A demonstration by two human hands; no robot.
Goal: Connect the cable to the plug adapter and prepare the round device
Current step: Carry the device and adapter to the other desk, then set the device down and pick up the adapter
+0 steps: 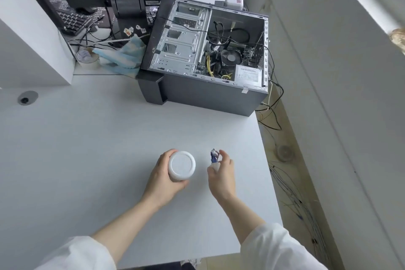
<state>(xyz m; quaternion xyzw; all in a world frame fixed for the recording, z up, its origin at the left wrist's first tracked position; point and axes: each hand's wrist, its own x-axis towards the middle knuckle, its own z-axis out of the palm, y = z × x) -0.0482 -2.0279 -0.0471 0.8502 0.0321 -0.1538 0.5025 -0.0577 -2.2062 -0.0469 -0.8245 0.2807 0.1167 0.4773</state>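
Item: one round white device (182,165), clasped in the grip of the left hand (163,178), fingers curled round its far side and thumb at its near side, flat face turned upward. Whether it rests on the counter (92,149) or is lifted cannot be told.

Item: one small white object with a blue-and-white end (214,158), pinched in the partly closed grip of the right hand (221,174), just to the right of the device and apart from it; its identity cannot be told.

Hands: two, white sleeves pushed back.

Surface: one pale counter. Beyond both grips, one open computer case (208,50) is seen, with one blue-striped cloth (125,57) left of it. Loose cables (293,195) lie on the floor, right.
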